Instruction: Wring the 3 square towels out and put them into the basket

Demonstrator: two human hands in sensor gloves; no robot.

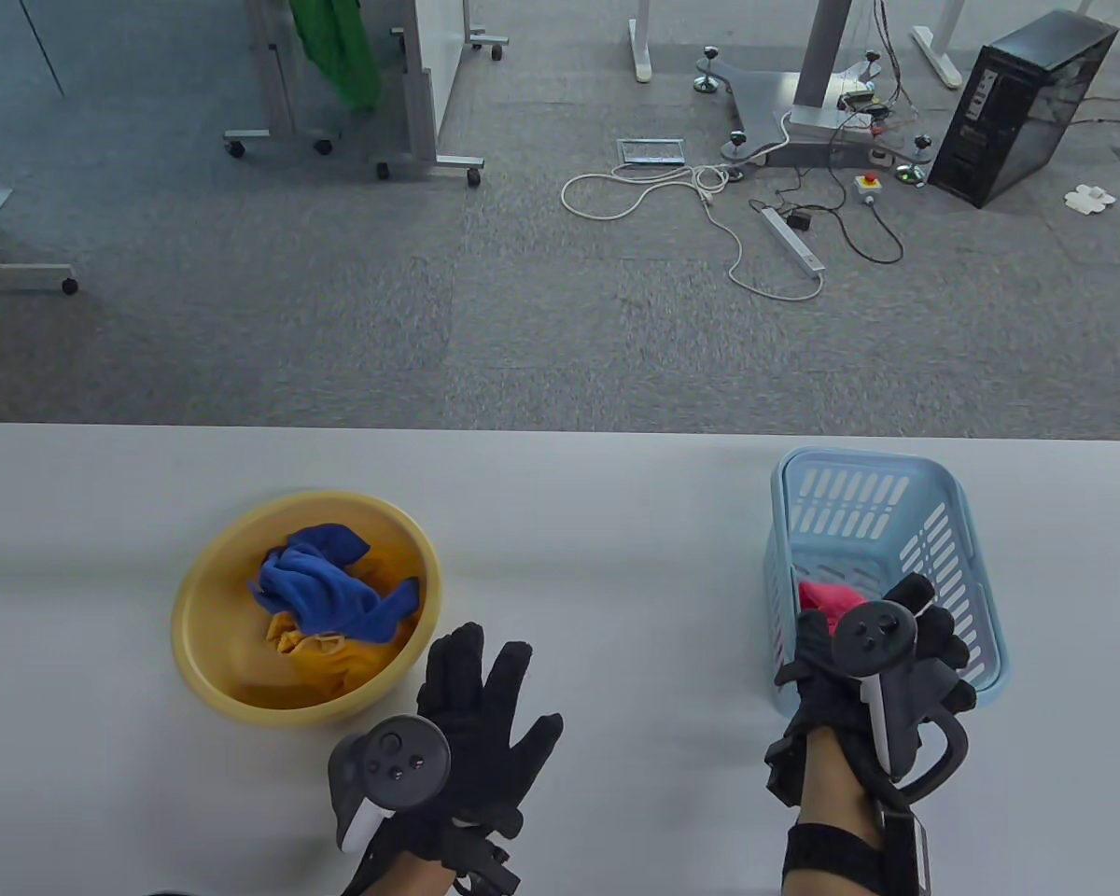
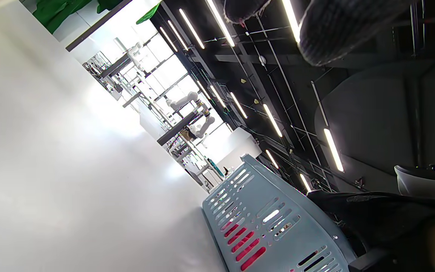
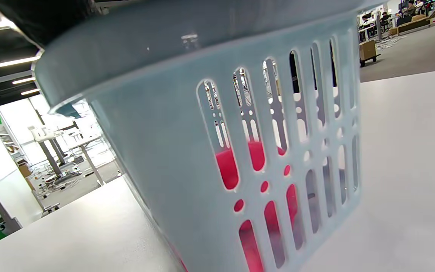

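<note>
Grey carpet strewn with cables, a computer tower [image 1: 1022,107] and rolling frames lies behind the white surface [image 1: 597,523] where both gloved hands work. On its left stands a yellow bowl [image 1: 207,597] holding a crumpled blue towel [image 1: 322,583] on top of a yellow towel [image 1: 322,653]. On its right stands a pale blue slotted basket [image 1: 882,495], and a pink towel [image 1: 831,599] lies at its bottom near the front wall (the right wrist view shows pink through the lower slots). The left hand [image 1: 481,723] hovers over bare surface just beside the bowl's right rim, its grip apart, fingers spread and straight, holding nothing. The right hand [image 1: 882,667] is over the basket's near edge, directly above the pink towel, with the tracker covering most of it; fingers reach over the rim, but I cannot tell whether its grip is apart or clamped on the cloth. In the left wrist view the basket's side and a fingertip [image 2: 334,30] appear, with ceiling lights beyond
</note>
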